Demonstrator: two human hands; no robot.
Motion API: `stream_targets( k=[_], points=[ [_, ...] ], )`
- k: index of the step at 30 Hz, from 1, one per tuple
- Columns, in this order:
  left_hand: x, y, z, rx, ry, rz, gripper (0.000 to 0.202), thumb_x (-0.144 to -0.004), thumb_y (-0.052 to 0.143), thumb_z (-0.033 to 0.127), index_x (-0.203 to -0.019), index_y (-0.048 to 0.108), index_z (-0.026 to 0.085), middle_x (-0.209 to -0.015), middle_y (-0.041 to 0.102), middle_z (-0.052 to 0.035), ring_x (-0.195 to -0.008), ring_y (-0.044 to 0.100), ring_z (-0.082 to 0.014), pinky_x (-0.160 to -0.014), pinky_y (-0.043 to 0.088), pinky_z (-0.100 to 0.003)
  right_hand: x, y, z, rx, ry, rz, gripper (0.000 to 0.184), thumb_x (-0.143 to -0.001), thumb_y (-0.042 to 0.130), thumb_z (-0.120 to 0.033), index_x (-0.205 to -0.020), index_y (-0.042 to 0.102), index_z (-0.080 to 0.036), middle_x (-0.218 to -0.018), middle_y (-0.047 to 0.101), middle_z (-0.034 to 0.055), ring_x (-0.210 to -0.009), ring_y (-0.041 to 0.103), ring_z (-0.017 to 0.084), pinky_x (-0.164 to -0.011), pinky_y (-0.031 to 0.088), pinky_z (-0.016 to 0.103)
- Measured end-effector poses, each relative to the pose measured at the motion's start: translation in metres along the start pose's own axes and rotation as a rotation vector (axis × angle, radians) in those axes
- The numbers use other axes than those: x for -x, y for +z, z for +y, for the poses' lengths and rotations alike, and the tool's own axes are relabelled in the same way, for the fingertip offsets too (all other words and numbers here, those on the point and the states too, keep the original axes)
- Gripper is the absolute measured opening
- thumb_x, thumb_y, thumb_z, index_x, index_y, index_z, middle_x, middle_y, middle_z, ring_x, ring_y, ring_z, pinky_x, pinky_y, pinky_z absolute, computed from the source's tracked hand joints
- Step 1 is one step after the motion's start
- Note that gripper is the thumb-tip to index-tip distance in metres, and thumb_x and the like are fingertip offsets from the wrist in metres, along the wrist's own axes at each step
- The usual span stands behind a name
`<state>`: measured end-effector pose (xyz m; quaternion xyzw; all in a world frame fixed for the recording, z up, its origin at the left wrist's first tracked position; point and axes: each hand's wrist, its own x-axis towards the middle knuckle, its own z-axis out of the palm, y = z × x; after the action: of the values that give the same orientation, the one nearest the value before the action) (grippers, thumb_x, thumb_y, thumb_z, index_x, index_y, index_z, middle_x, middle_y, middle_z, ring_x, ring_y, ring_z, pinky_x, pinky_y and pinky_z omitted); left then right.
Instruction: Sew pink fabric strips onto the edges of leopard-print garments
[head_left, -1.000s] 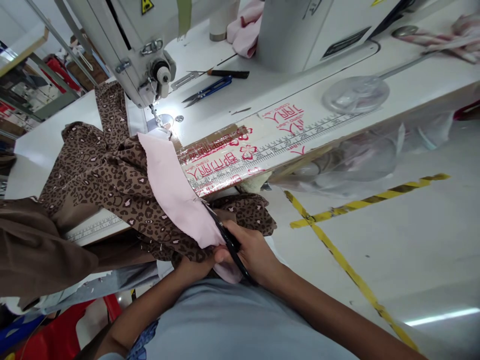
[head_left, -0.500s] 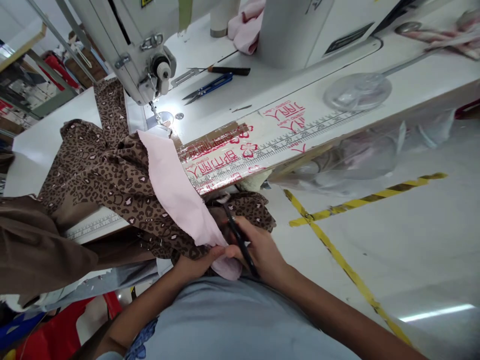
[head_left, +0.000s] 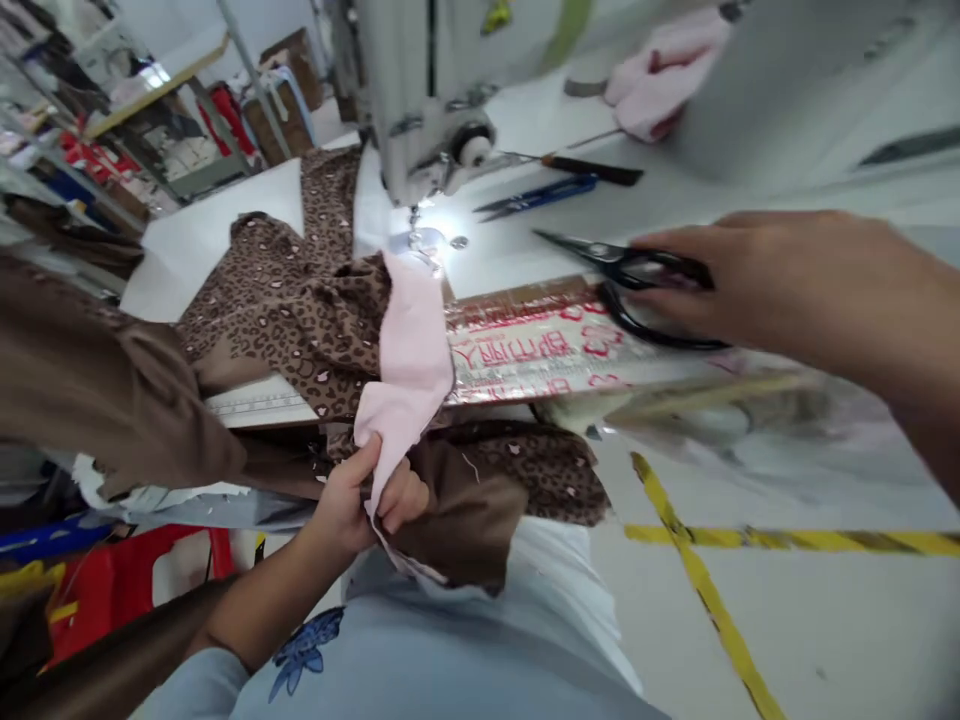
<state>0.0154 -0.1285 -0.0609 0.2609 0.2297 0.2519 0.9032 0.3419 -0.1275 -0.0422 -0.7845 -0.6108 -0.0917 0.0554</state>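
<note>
My left hand (head_left: 379,495) pinches the lower end of a pink fabric strip (head_left: 412,345) at the table's front edge. The strip's upper end reaches close to the needle of the sewing machine (head_left: 416,150). Beside and beneath it, a brown leopard-print garment (head_left: 292,310) spreads over the table, and some of it hangs down in front. Over the right part of the table my right hand (head_left: 780,285) grips black-handled scissors (head_left: 630,275), their blades pointing left.
Blue thread snips (head_left: 536,197) and a dark-handled tool (head_left: 592,168) lie behind the needle area. A pink cloth bundle (head_left: 667,75) sits by the machine's body. Printed tape and a ruler strip (head_left: 525,350) line the front edge. A red stool (head_left: 127,590) stands lower left.
My right hand has moved from the strip's lower end up and right over the table with the scissors. My left hand has lifted the strip's end, which is now folded over.
</note>
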Motion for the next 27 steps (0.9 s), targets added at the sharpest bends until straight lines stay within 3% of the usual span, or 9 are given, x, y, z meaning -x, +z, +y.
stream_targets(
  k=[4, 6, 8, 12, 15, 17, 19, 22, 27],
  points=[
    [0.004, 0.007, 0.025, 0.155, 0.062, 0.042, 0.059, -0.095, 0.011, 0.025, -0.046, 0.041, 0.013, -0.034, 0.025, 0.0038, -0.026, 0.025, -0.004, -0.041, 0.027, -0.019, -0.002, 0.0, -0.059, -0.315, -0.454, 0.326, 0.041, -0.092, 0.034, -0.036, -0.111, 0.06, -0.011, -0.119, 0.054, 0.0174, -0.115, 0.046, 0.027, -0.09, 0.039, 0.042],
    [0.006, 0.009, 0.035, 0.187, 0.083, 0.106, 0.062, -0.095, 0.005, 0.025, -0.052, 0.048, 0.013, -0.034, 0.023, 0.005, -0.024, 0.02, -0.004, -0.038, 0.024, -0.019, -0.003, -0.003, -0.1, -0.617, -0.758, 0.23, 0.034, -0.09, 0.041, -0.032, -0.115, 0.057, -0.015, -0.123, 0.053, 0.0108, -0.121, 0.041, 0.023, -0.098, 0.036, 0.041],
    [0.01, 0.009, 0.043, 0.219, 0.116, 0.185, 0.061, -0.095, 0.006, 0.027, -0.061, 0.055, 0.013, -0.035, 0.022, 0.0066, -0.024, 0.016, -0.0034, -0.037, 0.022, -0.018, -0.011, -0.006, -0.135, -0.832, -0.888, 0.039, 0.03, -0.089, 0.042, -0.037, -0.099, 0.063, -0.018, -0.106, 0.062, 0.0085, -0.109, 0.05, 0.024, -0.09, 0.041, 0.042],
    [0.024, -0.002, 0.058, 0.319, 0.186, 0.277, 0.062, -0.096, 0.014, 0.035, -0.05, 0.048, 0.012, -0.034, 0.02, 0.0071, -0.023, 0.014, -0.0015, -0.033, 0.021, -0.016, -0.039, -0.013, -0.171, -1.088, -0.737, -0.392, 0.048, -0.088, 0.033, -0.052, -0.061, 0.054, -0.018, -0.054, 0.054, 0.0008, -0.051, 0.051, 0.014, -0.047, 0.041, 0.026],
    [0.039, -0.014, 0.069, 0.432, 0.302, 0.287, 0.062, -0.095, 0.02, 0.041, -0.046, 0.045, 0.012, -0.036, 0.031, 0.0044, -0.023, 0.022, -0.0005, -0.03, 0.024, -0.014, -0.057, -0.02, -0.181, -1.293, -0.519, -0.772, 0.051, -0.078, 0.044, -0.064, -0.061, 0.058, -0.018, -0.057, 0.058, 0.0009, -0.048, 0.051, 0.013, -0.043, 0.038, 0.024],
    [0.051, -0.019, 0.076, 0.486, 0.422, 0.333, 0.056, -0.094, 0.023, 0.043, -0.065, 0.058, 0.011, -0.049, 0.051, 0.0003, -0.03, 0.038, -0.0008, -0.034, 0.032, -0.011, -0.065, -0.023, -0.186, -1.352, -0.443, -0.934, 0.049, -0.073, 0.051, -0.065, -0.064, 0.062, -0.018, -0.061, 0.062, 0.002, -0.051, 0.053, 0.014, -0.044, 0.039, 0.024],
    [0.061, -0.02, 0.084, 0.469, 0.569, 0.423, 0.045, -0.094, 0.027, 0.044, -0.096, 0.061, 0.014, -0.077, 0.065, -0.0037, -0.048, 0.055, -0.0015, -0.045, 0.04, -0.008, -0.069, -0.023, -0.193, -1.382, -0.363, -1.006, 0.046, -0.07, 0.056, -0.064, -0.064, 0.064, -0.019, -0.061, 0.064, 0.0027, -0.051, 0.054, 0.015, -0.044, 0.039, 0.023],
    [0.065, -0.017, 0.097, 0.305, 0.751, 0.54, 0.042, -0.093, 0.03, 0.043, -0.118, 0.052, 0.018, -0.104, 0.063, -0.0058, -0.08, 0.062, -0.0025, -0.064, 0.044, -0.005, -0.074, -0.019, -0.201, -1.392, -0.268, -1.042, 0.044, -0.065, 0.062, -0.062, -0.064, 0.064, -0.018, -0.06, 0.064, 0.0031, -0.053, 0.056, 0.016, -0.047, 0.041, 0.024],
    [0.059, -0.028, 0.107, -0.266, 0.646, 0.722, 0.07, -0.089, 0.009, 0.055, -0.115, 0.056, 0.011, -0.088, 0.066, -0.0111, -0.076, 0.063, -0.0128, -0.063, 0.05, -0.018, -0.086, -0.015, -0.204, -1.262, -0.342, -0.947, 0.049, -0.072, 0.052, -0.065, -0.062, 0.06, -0.018, -0.056, 0.06, 0.0027, -0.049, 0.052, 0.016, -0.044, 0.039, 0.025]
  ],
)
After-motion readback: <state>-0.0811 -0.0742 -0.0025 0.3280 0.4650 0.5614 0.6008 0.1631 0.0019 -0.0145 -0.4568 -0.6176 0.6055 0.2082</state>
